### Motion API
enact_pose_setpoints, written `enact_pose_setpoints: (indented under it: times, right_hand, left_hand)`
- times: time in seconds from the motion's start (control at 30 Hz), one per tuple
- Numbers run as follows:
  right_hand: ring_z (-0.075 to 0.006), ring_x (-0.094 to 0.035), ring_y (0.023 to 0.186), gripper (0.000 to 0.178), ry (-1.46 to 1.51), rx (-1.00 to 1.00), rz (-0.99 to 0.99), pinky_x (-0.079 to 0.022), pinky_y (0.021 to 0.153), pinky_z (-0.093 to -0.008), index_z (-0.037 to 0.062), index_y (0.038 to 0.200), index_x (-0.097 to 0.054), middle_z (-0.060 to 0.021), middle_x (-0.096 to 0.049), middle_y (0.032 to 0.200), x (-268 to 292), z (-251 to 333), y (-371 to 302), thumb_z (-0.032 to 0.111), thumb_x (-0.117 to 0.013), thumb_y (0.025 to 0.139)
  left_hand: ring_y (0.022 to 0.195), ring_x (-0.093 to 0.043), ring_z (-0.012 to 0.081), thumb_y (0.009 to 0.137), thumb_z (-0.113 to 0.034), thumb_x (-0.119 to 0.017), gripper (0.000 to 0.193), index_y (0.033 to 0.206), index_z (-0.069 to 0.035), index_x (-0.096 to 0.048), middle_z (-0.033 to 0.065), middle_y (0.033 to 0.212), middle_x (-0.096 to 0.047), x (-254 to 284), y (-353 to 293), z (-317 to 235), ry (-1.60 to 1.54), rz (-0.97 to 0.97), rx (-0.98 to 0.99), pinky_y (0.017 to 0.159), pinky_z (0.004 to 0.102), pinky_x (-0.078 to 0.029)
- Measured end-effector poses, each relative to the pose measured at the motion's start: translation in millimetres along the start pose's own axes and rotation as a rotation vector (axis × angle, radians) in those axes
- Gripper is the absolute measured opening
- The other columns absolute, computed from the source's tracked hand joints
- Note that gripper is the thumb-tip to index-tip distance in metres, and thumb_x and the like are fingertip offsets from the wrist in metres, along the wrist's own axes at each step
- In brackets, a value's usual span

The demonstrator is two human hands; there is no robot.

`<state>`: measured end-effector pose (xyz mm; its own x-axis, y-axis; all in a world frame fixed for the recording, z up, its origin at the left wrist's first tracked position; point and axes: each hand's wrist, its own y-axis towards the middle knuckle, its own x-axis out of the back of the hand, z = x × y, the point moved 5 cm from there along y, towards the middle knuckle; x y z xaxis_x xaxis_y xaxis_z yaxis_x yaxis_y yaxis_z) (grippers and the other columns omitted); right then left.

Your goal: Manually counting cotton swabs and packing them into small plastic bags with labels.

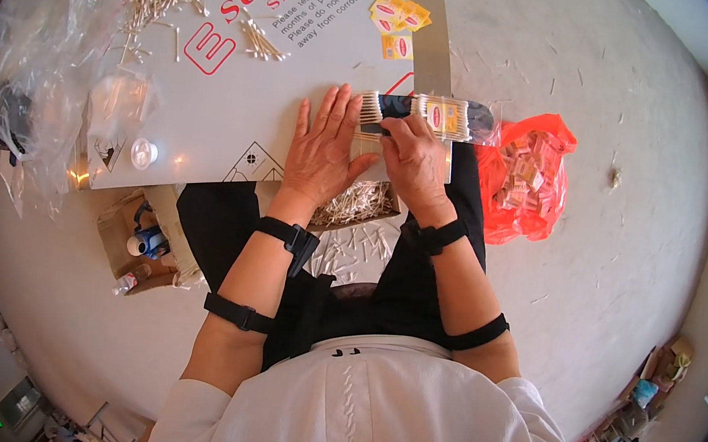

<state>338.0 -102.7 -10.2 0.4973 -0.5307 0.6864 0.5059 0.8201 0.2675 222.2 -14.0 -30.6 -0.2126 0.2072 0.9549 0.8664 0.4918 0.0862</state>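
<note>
While the left hand (325, 140) is lying flat, fingers extended, beside cotton swabs (370, 109) near the table (241, 119) edge, the right hand (415, 155) is curling close by, grip unclear; light pressure should be keeping them aligned.

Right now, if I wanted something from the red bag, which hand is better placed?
Probably your right hand: it is nearer the red bag, on that side, while your left hand rests farther off, spread on the grey tabletop.

Tabletop (240, 128) looks smooth satin metal, red bag (511, 229) glossy thin plastic, swab tips (369, 108) matt cotton, shirt (434, 422) matt cloth.
</note>
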Motion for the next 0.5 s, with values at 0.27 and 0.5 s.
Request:
enact_pose_setpoints:
  times: [0.27, 0.5]
  right_hand:
    - [-0.0322, -0.061, 0.080, 0.015, -0.075, -0.023, 0.026, -0.051, 0.067, -0.0429, 0.0078, 0.092, -0.065, -0.0107, -0.057, 0.081, -2.5, 3.7, 6.5, 0.008, -0.064, 0.077]
    - [-0.0329, -0.061, 0.076, 0.008, -0.042, -0.030, 0.057, -0.051, 0.066, -0.0433, 0.0072, 0.086, -0.065, -0.0116, -0.057, 0.078, -2.9, 3.2, 4.8, 0.010, -0.064, 0.079]
  left_hand:
    - [0.145, -0.020, 0.0264, 0.085, -0.057, -0.056, 0.086, 0.148, -0.006, -0.027, 0.0120, 0.156, -0.025, 1.4, 0.3, -0.6, 0.011, -0.017, 0.016, 0.117, 0.0526, -0.012]
    - [0.146, -0.018, 0.0256, 0.085, -0.056, -0.057, 0.086, 0.149, -0.008, -0.026, 0.0106, 0.156, -0.023, 1.5, 0.7, -0.9, 0.010, 0.003, 0.026, 0.118, 0.0519, -0.011]
